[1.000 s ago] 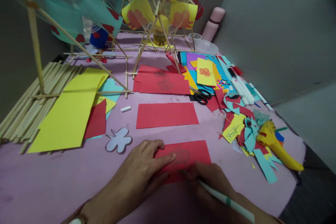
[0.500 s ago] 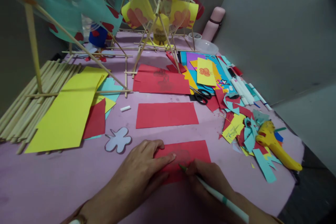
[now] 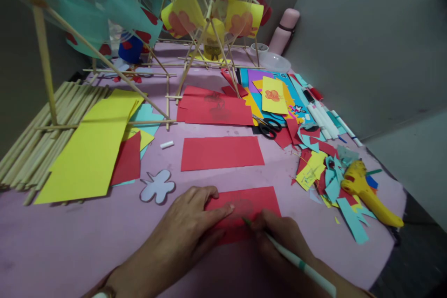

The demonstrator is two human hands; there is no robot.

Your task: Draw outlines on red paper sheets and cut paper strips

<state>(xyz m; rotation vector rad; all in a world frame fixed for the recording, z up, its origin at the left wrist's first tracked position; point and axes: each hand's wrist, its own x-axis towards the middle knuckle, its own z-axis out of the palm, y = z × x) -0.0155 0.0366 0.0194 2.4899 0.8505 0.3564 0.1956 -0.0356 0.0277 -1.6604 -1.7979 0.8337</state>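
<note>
Two sets of fingers: a green-tipped white marker [image 3: 298, 263] is pinched by the right hand [image 3: 279, 237]; those of the left hand [image 3: 195, 219] are spread, pressed down on a card's left part
Red card [image 3: 260, 200]: laid on the pink tabletop [image 3: 70, 242] beneath both hands, faintly marked
Butterfly cutout [image 3: 159, 187]: placed left of the card
Red strip [image 3: 222, 153]: laid flat beyond it
Yellow glue gun [image 3: 372, 195]: rested on paper scraps [image 3: 310, 170], far right
</note>
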